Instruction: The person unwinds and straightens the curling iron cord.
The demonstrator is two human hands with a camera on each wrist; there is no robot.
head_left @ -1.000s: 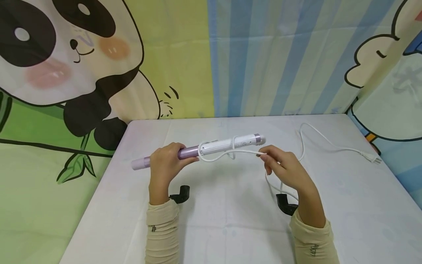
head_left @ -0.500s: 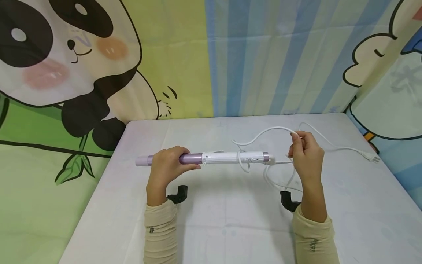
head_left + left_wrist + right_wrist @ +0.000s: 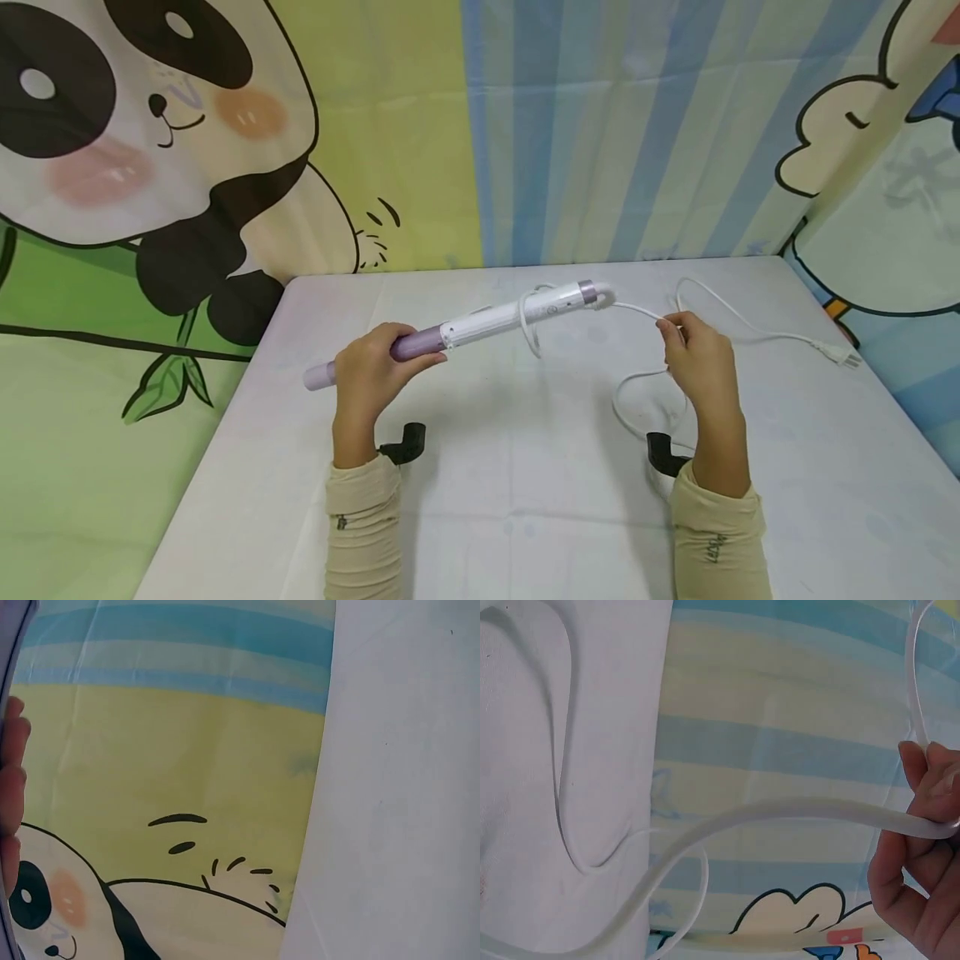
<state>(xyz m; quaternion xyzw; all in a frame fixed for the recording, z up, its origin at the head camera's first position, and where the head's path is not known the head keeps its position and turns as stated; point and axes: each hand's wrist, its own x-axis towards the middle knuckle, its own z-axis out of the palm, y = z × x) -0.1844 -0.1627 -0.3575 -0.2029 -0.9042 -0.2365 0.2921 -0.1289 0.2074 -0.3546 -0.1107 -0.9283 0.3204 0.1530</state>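
Note:
A slim hair styling iron [image 3: 495,323], purple and pale lilac at one end and white at the other, is held above the table by my left hand [image 3: 375,367]. The hand wraps its purple part, and the white end tilts up to the right. One loop of the white cord [image 3: 637,308] circles the white handle. My right hand [image 3: 697,358] pinches this cord to the right of the handle end. In the right wrist view, the cord [image 3: 780,810] also passes through the curled lower fingers. Only fingertips [image 3: 11,799] show at the edge of the left wrist view.
The rest of the cord curves across the white table [image 3: 525,533] and ends in a plug [image 3: 840,354] at the right. Black brackets [image 3: 405,443] show beside both wrists. Behind the table hangs a cartoon curtain [image 3: 585,133] with a panda and stripes.
My right hand has moved right with the cord, going up over the handle and then slightly down. Fewer cord turns circle the handle. The iron levelled, then tilted up again on the right.

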